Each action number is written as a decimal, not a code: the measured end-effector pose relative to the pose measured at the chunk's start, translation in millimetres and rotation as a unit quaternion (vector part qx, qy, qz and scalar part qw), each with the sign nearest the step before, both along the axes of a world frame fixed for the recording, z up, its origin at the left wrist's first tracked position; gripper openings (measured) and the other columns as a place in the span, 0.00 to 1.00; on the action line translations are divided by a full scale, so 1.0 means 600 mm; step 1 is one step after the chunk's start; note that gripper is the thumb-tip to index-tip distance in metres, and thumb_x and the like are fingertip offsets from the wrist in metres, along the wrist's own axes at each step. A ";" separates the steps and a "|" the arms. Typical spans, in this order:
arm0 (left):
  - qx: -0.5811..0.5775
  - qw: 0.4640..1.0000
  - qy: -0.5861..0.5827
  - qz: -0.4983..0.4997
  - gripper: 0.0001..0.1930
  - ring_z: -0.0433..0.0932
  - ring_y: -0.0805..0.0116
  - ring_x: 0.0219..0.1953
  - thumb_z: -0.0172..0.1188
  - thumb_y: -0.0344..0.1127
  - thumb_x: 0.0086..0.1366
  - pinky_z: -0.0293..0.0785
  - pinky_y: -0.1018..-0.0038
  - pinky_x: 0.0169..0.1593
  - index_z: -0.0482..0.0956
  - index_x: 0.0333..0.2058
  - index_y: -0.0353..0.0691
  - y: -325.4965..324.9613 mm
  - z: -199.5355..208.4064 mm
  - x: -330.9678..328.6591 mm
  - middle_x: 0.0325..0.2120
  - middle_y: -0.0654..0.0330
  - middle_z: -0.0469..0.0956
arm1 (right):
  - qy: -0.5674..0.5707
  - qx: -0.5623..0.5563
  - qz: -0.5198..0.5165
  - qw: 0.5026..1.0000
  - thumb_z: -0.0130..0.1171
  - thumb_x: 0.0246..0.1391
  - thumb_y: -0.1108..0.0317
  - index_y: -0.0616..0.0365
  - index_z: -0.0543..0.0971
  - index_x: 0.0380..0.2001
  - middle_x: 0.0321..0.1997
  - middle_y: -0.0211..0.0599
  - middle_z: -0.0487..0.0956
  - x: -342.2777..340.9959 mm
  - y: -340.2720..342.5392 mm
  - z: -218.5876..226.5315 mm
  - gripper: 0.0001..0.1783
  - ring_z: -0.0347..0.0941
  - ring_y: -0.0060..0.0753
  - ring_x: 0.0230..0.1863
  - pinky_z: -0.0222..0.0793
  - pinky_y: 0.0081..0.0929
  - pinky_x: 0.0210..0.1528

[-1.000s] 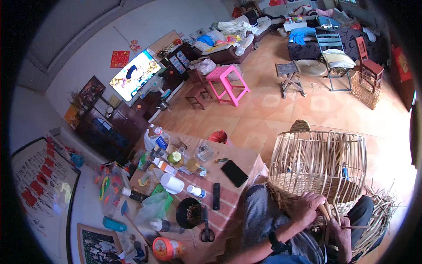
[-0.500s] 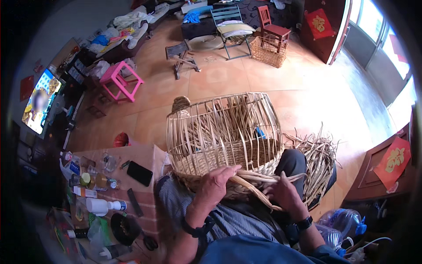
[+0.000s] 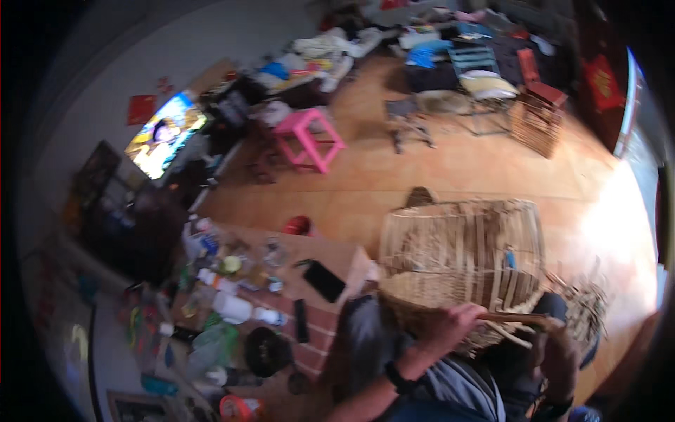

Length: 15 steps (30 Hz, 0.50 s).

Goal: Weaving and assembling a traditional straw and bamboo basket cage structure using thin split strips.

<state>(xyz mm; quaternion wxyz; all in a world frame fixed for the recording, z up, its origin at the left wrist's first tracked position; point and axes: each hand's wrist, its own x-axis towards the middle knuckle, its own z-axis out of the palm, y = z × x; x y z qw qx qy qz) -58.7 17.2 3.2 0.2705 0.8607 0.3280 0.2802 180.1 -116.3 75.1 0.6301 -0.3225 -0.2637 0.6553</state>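
Note:
A half-woven basket [image 3: 422, 285] lies tilted against my lap, its lower part tightly plaited and bare upright stakes above. My left hand [image 3: 450, 327] is closed on a brown plant-fibre strand [image 3: 517, 318] at the basket's near rim. The strand runs across to my right hand [image 3: 560, 355], whose fingers are curled round its other end, somewhat smeared by motion. A paler loose end hangs below it. Inside the basket a small blue thing [image 3: 510, 259] shows between the stakes.
A heap of dried strands [image 3: 587, 309] lies right of my knee. On my left, a table [image 3: 337, 271] bears a black phone [image 3: 324, 280], bottles and a black bowl [image 3: 268, 352]. A pink stool [image 3: 309, 141], chairs and a wicker basket [image 3: 536, 126] stand farther off.
The view has swung left, so everything sits farther right and is blurred. My hands now stretch the strand straighter between them, and my right hand has turned more upright.

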 end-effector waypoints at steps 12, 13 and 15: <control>0.029 0.999 0.018 0.023 0.13 0.83 0.54 0.36 0.60 0.29 0.62 0.79 0.61 0.39 0.80 0.45 0.41 0.011 -0.022 0.008 0.30 0.56 0.80 | -0.291 -0.078 -0.057 0.952 0.62 0.66 0.66 0.55 0.75 0.37 0.27 0.23 0.73 -0.055 0.125 -0.115 0.07 0.68 0.14 0.24 0.62 0.16 0.24; 0.048 0.999 0.012 0.016 0.18 0.83 0.54 0.35 0.60 0.30 0.62 0.79 0.61 0.39 0.79 0.52 0.41 0.009 -0.025 0.008 0.29 0.54 0.80 | -0.255 -0.089 -0.106 0.957 0.61 0.67 0.63 0.54 0.75 0.36 0.24 0.21 0.72 -0.055 0.138 -0.119 0.09 0.65 0.13 0.20 0.61 0.17 0.22; 0.061 0.997 0.037 0.042 0.24 0.82 0.53 0.37 0.59 0.31 0.63 0.78 0.61 0.42 0.73 0.59 0.39 -0.007 -0.031 0.018 0.30 0.51 0.79 | -0.211 -0.097 -0.141 0.962 0.61 0.69 0.59 0.54 0.75 0.35 0.22 0.20 0.69 -0.039 0.157 -0.121 0.12 0.64 0.13 0.21 0.60 0.18 0.23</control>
